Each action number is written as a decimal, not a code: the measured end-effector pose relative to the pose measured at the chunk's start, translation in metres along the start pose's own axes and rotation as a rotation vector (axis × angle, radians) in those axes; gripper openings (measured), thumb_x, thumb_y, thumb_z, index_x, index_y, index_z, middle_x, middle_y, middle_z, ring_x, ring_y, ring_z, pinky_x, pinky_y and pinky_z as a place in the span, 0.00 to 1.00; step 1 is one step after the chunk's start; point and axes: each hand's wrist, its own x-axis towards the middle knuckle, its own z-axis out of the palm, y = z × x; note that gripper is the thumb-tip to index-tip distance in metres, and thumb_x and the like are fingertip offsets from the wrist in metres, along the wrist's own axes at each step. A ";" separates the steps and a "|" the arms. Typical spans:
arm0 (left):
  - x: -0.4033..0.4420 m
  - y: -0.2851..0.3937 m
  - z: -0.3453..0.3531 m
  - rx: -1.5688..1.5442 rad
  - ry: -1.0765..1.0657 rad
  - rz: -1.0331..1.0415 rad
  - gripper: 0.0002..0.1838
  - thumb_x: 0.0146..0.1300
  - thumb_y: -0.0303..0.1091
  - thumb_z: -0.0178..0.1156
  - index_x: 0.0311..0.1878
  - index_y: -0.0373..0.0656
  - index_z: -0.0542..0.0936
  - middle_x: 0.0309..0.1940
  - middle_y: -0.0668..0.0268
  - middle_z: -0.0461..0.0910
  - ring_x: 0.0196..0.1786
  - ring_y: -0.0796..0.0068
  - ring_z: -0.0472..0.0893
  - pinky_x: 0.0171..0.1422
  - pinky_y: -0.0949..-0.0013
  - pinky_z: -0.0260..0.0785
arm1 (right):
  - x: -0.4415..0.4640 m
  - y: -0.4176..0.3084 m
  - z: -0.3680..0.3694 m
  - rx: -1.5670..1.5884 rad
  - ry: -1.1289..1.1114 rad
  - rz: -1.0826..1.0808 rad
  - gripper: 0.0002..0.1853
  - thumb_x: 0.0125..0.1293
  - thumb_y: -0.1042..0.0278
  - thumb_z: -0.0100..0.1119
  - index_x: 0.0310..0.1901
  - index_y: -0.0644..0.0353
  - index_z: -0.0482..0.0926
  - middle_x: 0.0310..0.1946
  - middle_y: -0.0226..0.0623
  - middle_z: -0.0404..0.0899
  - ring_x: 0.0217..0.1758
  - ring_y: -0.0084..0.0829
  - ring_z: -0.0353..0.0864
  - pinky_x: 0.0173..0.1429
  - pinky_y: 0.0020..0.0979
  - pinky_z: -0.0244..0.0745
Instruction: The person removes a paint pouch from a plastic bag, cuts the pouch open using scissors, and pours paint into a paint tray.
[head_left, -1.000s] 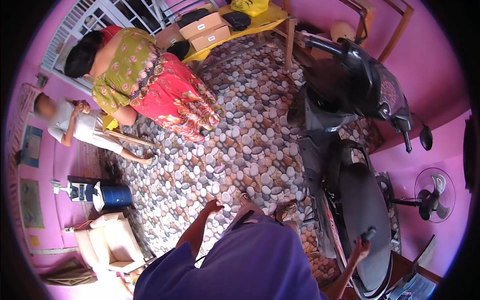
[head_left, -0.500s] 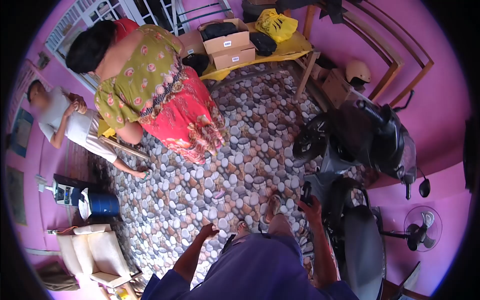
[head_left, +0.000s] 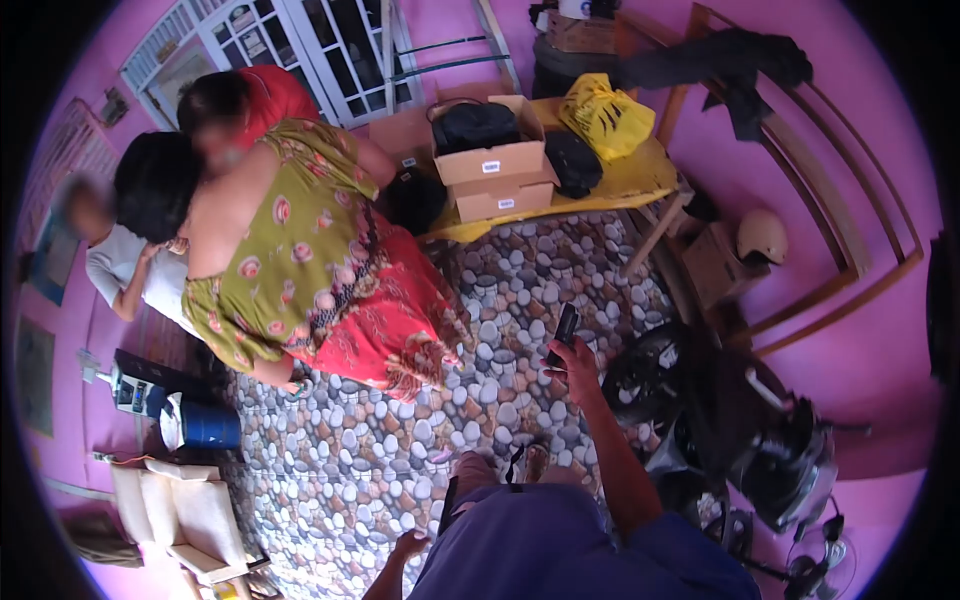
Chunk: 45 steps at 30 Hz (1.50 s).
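My right hand (head_left: 572,368) reaches forward over the pebble-patterned floor (head_left: 380,480), its fingers round a small black object (head_left: 566,324) that looks like a handheld device. Low in the view, near my left leg, hangs my left hand (head_left: 411,543); its fingers look loosely curled and too small to read clearly. Ahead stands a table with a yellow cover (head_left: 640,180). On it are an open cardboard box (head_left: 490,162) with a black item inside, another box (head_left: 505,203) beneath, a yellow plastic bag (head_left: 606,116) and a black bag (head_left: 572,165).
A person in a green and red dress (head_left: 290,240) bends at the left, with a person in red (head_left: 275,95) and one in a light shirt (head_left: 160,280) beyond. A motorbike (head_left: 760,440), helmet (head_left: 762,237), armchair (head_left: 190,515) and blue drum (head_left: 210,425) stand around.
My right hand has moved forward and up with the black object, away from the motorbike seat. The view has advanced toward the table, and the person in red shows more fully.
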 end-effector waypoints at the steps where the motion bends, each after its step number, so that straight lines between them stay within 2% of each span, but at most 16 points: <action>1: 0.019 -0.019 0.020 0.044 0.021 0.019 0.32 0.51 0.60 0.64 0.50 0.43 0.80 0.48 0.54 0.81 0.53 0.57 0.80 0.57 0.61 0.71 | 0.020 -0.010 0.007 -0.011 -0.011 0.002 0.19 0.59 0.56 0.65 0.46 0.56 0.71 0.40 0.32 0.78 0.37 0.31 0.84 0.36 0.35 0.81; 4: 0.073 -0.015 0.024 0.129 -0.094 0.133 0.26 0.50 0.55 0.65 0.47 0.47 0.82 0.46 0.56 0.82 0.53 0.59 0.80 0.57 0.61 0.70 | 0.083 -0.039 0.030 -0.009 -0.046 -0.006 0.18 0.60 0.56 0.64 0.47 0.54 0.71 0.39 0.31 0.78 0.37 0.31 0.84 0.36 0.35 0.81; 8: 0.115 0.027 -0.004 0.031 -0.030 0.169 0.22 0.51 0.50 0.65 0.46 0.48 0.83 0.45 0.58 0.83 0.50 0.60 0.81 0.56 0.62 0.71 | 0.149 -0.094 0.056 -0.128 -0.089 -0.072 0.18 0.61 0.57 0.62 0.48 0.55 0.71 0.39 0.30 0.78 0.36 0.30 0.84 0.37 0.33 0.81; 10: 0.118 0.063 -0.043 -0.053 0.070 -0.009 0.22 0.53 0.51 0.65 0.45 0.45 0.82 0.43 0.58 0.83 0.50 0.60 0.81 0.55 0.63 0.72 | 0.183 -0.129 0.071 -0.140 -0.127 -0.124 0.20 0.58 0.57 0.66 0.47 0.57 0.72 0.39 0.32 0.77 0.35 0.28 0.83 0.36 0.30 0.81; 12: 0.118 0.101 -0.092 -0.118 0.131 0.149 0.25 0.52 0.53 0.66 0.46 0.43 0.82 0.44 0.55 0.83 0.50 0.60 0.81 0.56 0.63 0.72 | 0.218 -0.165 0.086 -0.157 -0.158 -0.172 0.22 0.57 0.57 0.66 0.49 0.58 0.72 0.40 0.33 0.77 0.35 0.27 0.82 0.37 0.30 0.81; 13: 0.126 0.118 -0.105 -0.098 0.142 0.012 0.26 0.53 0.53 0.65 0.47 0.41 0.81 0.43 0.53 0.83 0.50 0.60 0.81 0.56 0.63 0.72 | 0.235 -0.184 0.095 -0.191 -0.161 -0.209 0.20 0.59 0.57 0.64 0.49 0.57 0.72 0.40 0.32 0.78 0.35 0.27 0.83 0.36 0.29 0.82; 16: 0.143 0.146 -0.126 -0.193 0.193 -0.051 0.27 0.52 0.51 0.66 0.48 0.41 0.80 0.39 0.54 0.84 0.48 0.59 0.82 0.55 0.63 0.72 | 0.299 -0.240 0.118 -0.256 -0.226 -0.268 0.20 0.60 0.58 0.63 0.50 0.56 0.73 0.40 0.31 0.78 0.35 0.28 0.83 0.36 0.28 0.82; 20: 0.146 0.184 -0.119 -0.315 0.266 -0.146 0.22 0.50 0.51 0.68 0.41 0.43 0.83 0.39 0.54 0.84 0.46 0.58 0.83 0.53 0.63 0.73 | 0.411 -0.301 0.159 -0.302 -0.312 -0.304 0.23 0.57 0.59 0.68 0.52 0.58 0.73 0.39 0.31 0.78 0.35 0.27 0.82 0.38 0.29 0.79; 25: 0.132 0.250 -0.060 -0.426 0.382 -0.357 0.17 0.51 0.48 0.69 0.39 0.48 0.84 0.37 0.60 0.84 0.42 0.61 0.82 0.49 0.62 0.73 | 0.563 -0.372 0.219 -0.510 -0.402 -0.351 0.25 0.56 0.55 0.69 0.50 0.59 0.74 0.38 0.30 0.77 0.41 0.27 0.81 0.43 0.30 0.78; 27: 0.111 0.307 -0.056 -0.529 0.334 -0.423 0.16 0.51 0.46 0.70 0.38 0.47 0.84 0.30 0.61 0.83 0.30 0.71 0.81 0.34 0.66 0.74 | 0.613 -0.384 0.250 -0.526 -0.463 -0.313 0.27 0.54 0.53 0.70 0.51 0.60 0.75 0.38 0.30 0.77 0.45 0.28 0.79 0.45 0.30 0.77; 29: 0.119 0.336 -0.031 -0.700 0.169 -0.557 0.17 0.51 0.44 0.72 0.39 0.44 0.83 0.23 0.63 0.81 0.21 0.80 0.78 0.22 0.72 0.70 | 0.648 -0.378 0.289 -0.577 -0.617 -0.251 0.29 0.53 0.50 0.70 0.51 0.61 0.75 0.41 0.32 0.77 0.46 0.26 0.78 0.46 0.29 0.76; 33: 0.116 0.420 -0.006 -1.029 0.239 -0.666 0.17 0.52 0.41 0.71 0.42 0.41 0.82 0.24 0.64 0.82 0.27 0.77 0.81 0.28 0.71 0.74 | 0.679 -0.324 0.373 -0.418 -0.871 -0.189 0.30 0.52 0.47 0.69 0.49 0.63 0.76 0.40 0.34 0.78 0.42 0.26 0.78 0.44 0.29 0.76; 35: 0.115 0.451 0.005 -0.873 0.392 -0.507 0.14 0.55 0.38 0.67 0.40 0.38 0.83 0.24 0.62 0.82 0.30 0.73 0.82 0.33 0.69 0.75 | 0.696 -0.297 0.416 -0.807 -1.006 -0.083 0.28 0.51 0.47 0.69 0.45 0.64 0.79 0.38 0.36 0.80 0.40 0.27 0.80 0.43 0.31 0.79; 38: 0.100 0.500 0.021 -0.893 0.486 -0.532 0.12 0.56 0.37 0.65 0.38 0.37 0.82 0.24 0.62 0.82 0.30 0.73 0.82 0.34 0.68 0.75 | 0.722 -0.242 0.450 -1.097 -1.197 -0.120 0.27 0.50 0.47 0.68 0.41 0.65 0.80 0.34 0.37 0.80 0.38 0.29 0.81 0.40 0.32 0.80; 43: 0.103 0.553 0.024 -0.877 0.577 -0.553 0.11 0.58 0.35 0.62 0.36 0.35 0.82 0.23 0.61 0.81 0.29 0.73 0.81 0.35 0.67 0.74 | 0.752 -0.198 0.466 -1.271 -1.315 0.007 0.28 0.52 0.44 0.67 0.43 0.63 0.77 0.33 0.34 0.77 0.35 0.28 0.77 0.38 0.33 0.76; 45: 0.122 0.582 -0.054 -0.545 0.465 -0.508 0.11 0.59 0.35 0.60 0.32 0.34 0.81 0.21 0.60 0.80 0.28 0.73 0.79 0.35 0.67 0.72 | 0.758 -0.210 0.465 -1.238 -1.274 -0.007 0.29 0.52 0.41 0.66 0.43 0.62 0.76 0.31 0.33 0.75 0.34 0.27 0.76 0.37 0.32 0.75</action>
